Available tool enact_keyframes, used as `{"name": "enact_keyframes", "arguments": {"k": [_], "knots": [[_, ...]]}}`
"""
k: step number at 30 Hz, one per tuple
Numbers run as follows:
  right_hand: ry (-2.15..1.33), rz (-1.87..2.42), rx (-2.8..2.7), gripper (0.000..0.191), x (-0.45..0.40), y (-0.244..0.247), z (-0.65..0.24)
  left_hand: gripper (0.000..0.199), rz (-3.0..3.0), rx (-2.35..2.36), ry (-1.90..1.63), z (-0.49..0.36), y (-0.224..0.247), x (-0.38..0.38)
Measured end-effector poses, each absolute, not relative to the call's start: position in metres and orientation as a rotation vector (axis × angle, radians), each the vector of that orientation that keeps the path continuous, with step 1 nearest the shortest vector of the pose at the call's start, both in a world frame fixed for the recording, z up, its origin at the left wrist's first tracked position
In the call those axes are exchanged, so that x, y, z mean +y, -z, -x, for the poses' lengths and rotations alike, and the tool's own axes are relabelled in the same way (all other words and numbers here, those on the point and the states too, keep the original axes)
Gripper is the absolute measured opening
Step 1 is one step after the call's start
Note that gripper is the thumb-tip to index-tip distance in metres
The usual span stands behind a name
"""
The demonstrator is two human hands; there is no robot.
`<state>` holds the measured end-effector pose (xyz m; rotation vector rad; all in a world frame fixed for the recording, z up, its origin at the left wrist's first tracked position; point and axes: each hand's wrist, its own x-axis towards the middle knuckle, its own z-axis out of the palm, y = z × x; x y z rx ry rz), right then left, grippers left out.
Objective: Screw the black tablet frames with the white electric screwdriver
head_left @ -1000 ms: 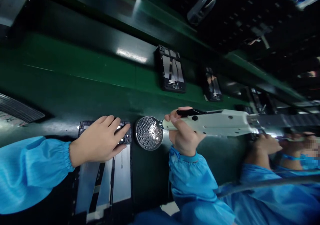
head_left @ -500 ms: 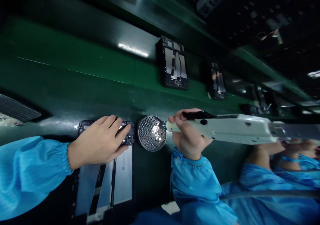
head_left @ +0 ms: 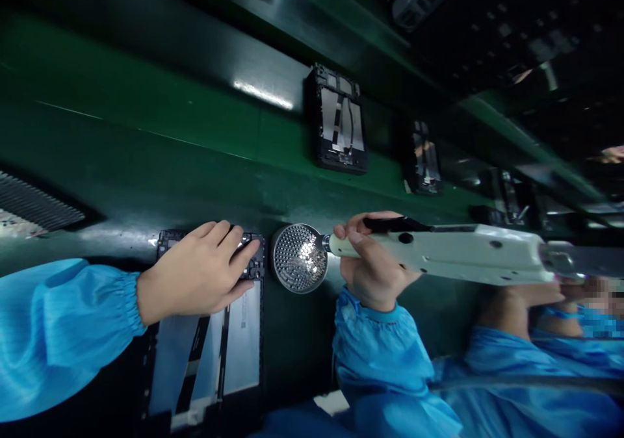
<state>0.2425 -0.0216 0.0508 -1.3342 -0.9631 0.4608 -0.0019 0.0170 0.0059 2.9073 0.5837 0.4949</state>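
Observation:
My left hand (head_left: 205, 272) lies palm down over the upper end of an opened tablet housing (head_left: 244, 353), its fingers stretched out over the dark frame. Pale metal plates and black flat cables show below that hand. In my right hand (head_left: 375, 266) is a pale electric screwdriver (head_left: 453, 253), gripped near its front end and lying almost level, pointing left. Its tip is at the right part of a round metal dish (head_left: 287, 272), which has a dimpled, holed surface and small shiny screws in it. The dish stands just right of the tablet housing.
On the raised green ledge behind sit a stack of similar housings (head_left: 341, 123) and another stack (head_left: 425, 158) further right. A ribbed dark tray (head_left: 36, 201) is at the left. A co-worker's arm in a blue sleeve (head_left: 507, 360) is at the right, beside a cable (head_left: 526, 381).
The view has shifted slightly, so the bench things sit a little further right. Both hands and the screwdriver keep nearly the same place relative to the dish and housing.

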Motion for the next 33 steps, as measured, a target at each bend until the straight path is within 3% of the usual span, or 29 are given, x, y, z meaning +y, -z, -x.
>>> {"name": "enact_keyframes", "arguments": {"k": [14, 25, 33], "knots": [[-0.474, 1.305, -0.990, 0.021, -0.021, -0.048, -0.243, 0.050, -2.905, 0.582, -0.491, 0.002, -0.006, 0.017], [-0.535, 1.298, -1.259, 0.034, -0.019, -0.103, -0.196, 0.049, -2.874, 0.557, -0.445, 0.001, -0.007, 0.017], [-0.634, 1.256, -1.373, 0.026, -0.008, -0.080, -0.164, 0.047, -2.840, 0.542, -0.433, 0.001, -0.007, 0.017]]}}
